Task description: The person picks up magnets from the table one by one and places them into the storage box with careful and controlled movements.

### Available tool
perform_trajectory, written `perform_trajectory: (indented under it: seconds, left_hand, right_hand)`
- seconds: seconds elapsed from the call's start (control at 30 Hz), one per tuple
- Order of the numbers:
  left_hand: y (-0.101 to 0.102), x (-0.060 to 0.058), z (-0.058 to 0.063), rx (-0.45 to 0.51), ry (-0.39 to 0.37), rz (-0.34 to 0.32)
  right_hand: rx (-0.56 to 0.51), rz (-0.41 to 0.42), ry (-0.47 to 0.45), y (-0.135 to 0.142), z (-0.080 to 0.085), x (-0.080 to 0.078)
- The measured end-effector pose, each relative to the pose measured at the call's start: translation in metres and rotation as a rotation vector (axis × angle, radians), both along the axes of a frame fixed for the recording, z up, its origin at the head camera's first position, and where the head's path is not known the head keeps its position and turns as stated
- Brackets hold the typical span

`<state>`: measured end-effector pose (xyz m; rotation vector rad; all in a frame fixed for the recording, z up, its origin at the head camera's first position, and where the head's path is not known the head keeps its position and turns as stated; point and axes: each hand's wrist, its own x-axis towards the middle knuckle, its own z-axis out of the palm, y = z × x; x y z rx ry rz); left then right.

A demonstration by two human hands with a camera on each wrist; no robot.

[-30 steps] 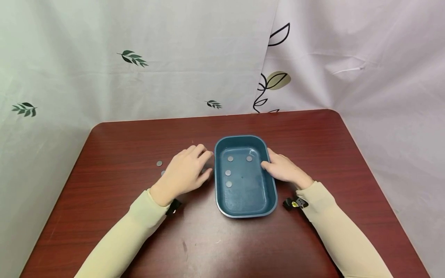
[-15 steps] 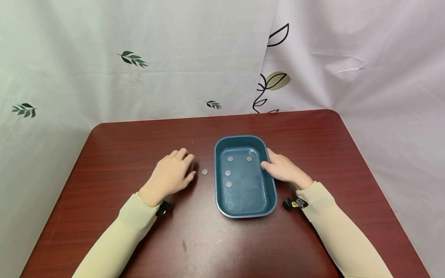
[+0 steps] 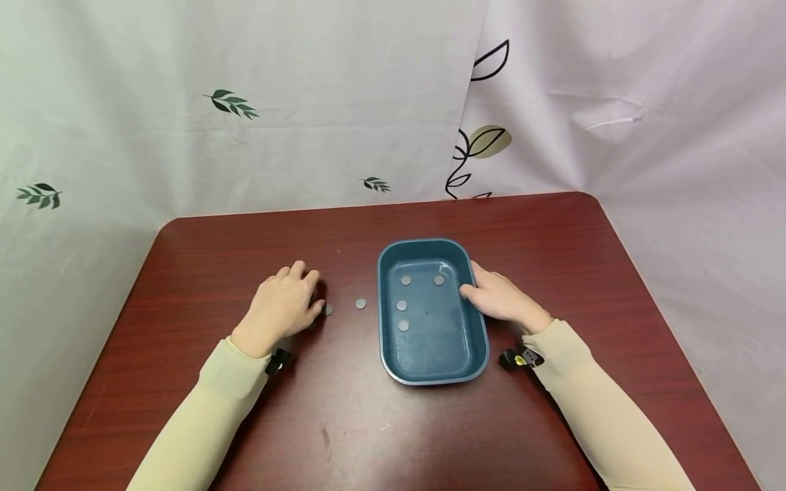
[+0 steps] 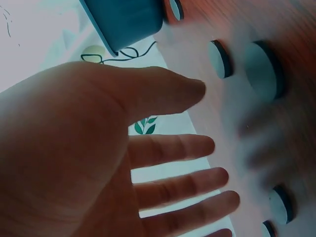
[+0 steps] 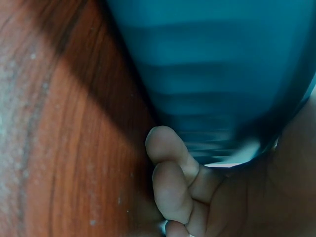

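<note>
My left hand [image 3: 276, 307] hovers over the table left of a blue plastic tray [image 3: 381, 307], fingers relaxed and spread. In the left wrist view nothing lies between the thumb and fingers. Small flat grey discs [image 4: 264, 71], coin-like, lie on the table beneath and around that hand. One disc [image 3: 328, 309] shows beside the thumb, another [image 3: 360, 303] between hand and tray. Several discs [image 3: 402, 305] lie apart on the tray's floor. My right hand [image 3: 500, 296] grips the tray's right side, thumb over the rim and curled fingers [image 5: 170, 190] low against the outside wall.
The dark red wooden table [image 3: 393, 436] carries the tray near its middle. A white curtain [image 3: 307, 102] with leaf prints hangs behind the far edge and along both sides. Black wrist straps sit at both cuffs.
My left hand has moved left, away from the tray, uncovering one disc and then a second on the table. The right hand and the tray have stayed in place.
</note>
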<state>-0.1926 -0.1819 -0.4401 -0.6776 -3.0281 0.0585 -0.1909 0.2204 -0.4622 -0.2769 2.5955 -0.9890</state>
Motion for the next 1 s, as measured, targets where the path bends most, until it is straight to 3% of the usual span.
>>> perform_trajectory:
  seconds: [0.27, 1.0]
  left_hand:
    - [-0.001, 0.000, 0.001, -0.039, -0.067, 0.066]
    - [-0.008, 0.001, 0.011, -0.096, -0.236, 0.129]
  right_hand:
    - [0.002, -0.003, -0.004, 0.000, -0.001, 0.000]
    - [0.009, -0.011, -0.004, 0.001, -0.003, -0.002]
